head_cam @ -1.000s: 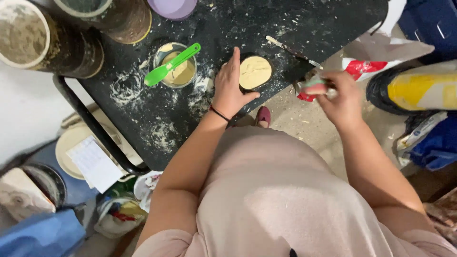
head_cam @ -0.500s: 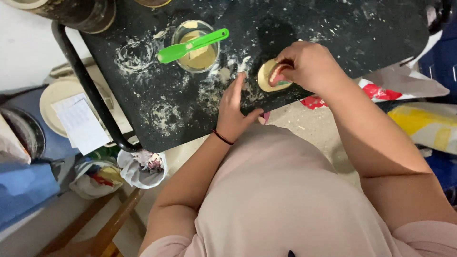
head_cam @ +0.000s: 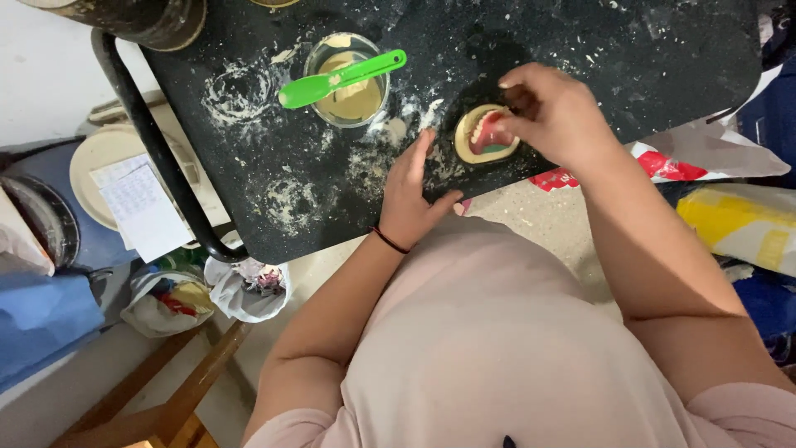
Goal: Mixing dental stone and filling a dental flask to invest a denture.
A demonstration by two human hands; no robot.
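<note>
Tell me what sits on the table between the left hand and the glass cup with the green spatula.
Only powder: the head view shows pale smears and crumbs on the black table between the left hand and the glass cup carrying the green spatula; no other object lies there.

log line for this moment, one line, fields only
left hand: flat on black table beside mould | right hand: fingers in round cream mould, on pink denture piece | nearby: glass cup, green spatula

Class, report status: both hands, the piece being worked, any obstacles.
Right hand pressing pink denture into round mould. Left hand flat on table beside it. Nothing blocking.
</note>
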